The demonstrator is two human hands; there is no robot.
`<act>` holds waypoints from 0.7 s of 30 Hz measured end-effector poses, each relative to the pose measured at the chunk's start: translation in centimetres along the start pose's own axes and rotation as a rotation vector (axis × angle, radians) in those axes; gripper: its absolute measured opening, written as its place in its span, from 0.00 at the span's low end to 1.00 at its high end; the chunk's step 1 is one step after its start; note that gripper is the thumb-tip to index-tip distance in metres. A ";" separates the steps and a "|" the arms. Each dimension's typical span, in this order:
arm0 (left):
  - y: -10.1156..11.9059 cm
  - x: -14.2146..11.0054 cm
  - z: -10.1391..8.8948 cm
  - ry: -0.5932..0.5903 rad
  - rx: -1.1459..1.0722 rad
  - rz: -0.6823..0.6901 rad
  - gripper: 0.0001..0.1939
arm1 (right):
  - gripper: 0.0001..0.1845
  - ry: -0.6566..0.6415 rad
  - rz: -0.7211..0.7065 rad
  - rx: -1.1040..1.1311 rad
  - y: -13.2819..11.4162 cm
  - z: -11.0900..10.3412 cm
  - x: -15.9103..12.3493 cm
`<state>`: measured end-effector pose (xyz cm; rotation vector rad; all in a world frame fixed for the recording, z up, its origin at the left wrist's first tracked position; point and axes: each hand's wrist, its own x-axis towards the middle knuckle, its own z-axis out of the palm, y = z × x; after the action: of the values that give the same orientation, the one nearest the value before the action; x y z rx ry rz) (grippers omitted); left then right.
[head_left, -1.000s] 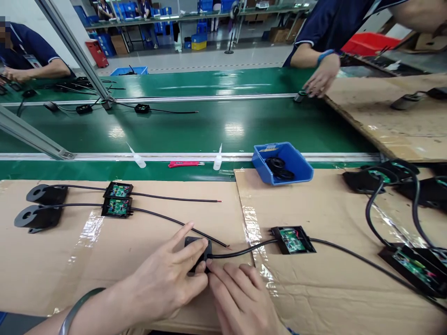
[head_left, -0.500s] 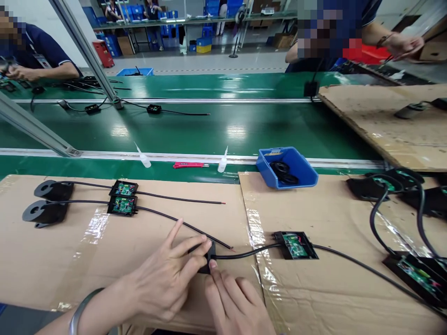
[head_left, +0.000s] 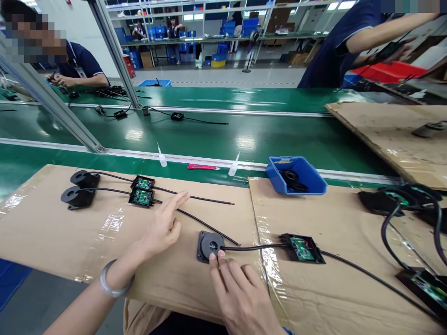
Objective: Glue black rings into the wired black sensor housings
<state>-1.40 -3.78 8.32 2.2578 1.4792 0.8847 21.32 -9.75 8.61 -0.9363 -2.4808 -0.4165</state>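
Note:
A black round sensor housing point(head_left: 208, 244) lies flat on the cardboard point(head_left: 104, 232), its cable running right to an open black box with a green circuit board point(head_left: 303, 248). My right hand point(head_left: 240, 295) rests with fingers stretched out, one fingertip touching the housing's near edge. My left hand point(head_left: 164, 226) hovers open to the left of the housing, fingers extended toward a thin black cable point(head_left: 206, 225), holding nothing.
Two finished units point(head_left: 78, 188) with circuit boxes point(head_left: 142, 190) lie at the left. A blue bin point(head_left: 296, 176), two glue bottles point(head_left: 162, 158) and a red cutter point(head_left: 202, 167) sit by the green conveyor point(head_left: 223, 135). More cabled units point(head_left: 401, 200) lie right. Other people work beyond the conveyor.
My left hand has let go of the housing and lifted away to the left, opening. The housing now lies flat and uncovered. The view has tilted up.

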 end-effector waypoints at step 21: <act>4.2 -3.1 4.6 0.108 0.244 0.518 0.10 | 0.10 0.037 0.362 0.524 11.7 -1.9 -6.5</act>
<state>3.70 -7.95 6.10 2.8880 1.1009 1.0220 34.19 -5.57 8.27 -1.0942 -2.1521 0.3182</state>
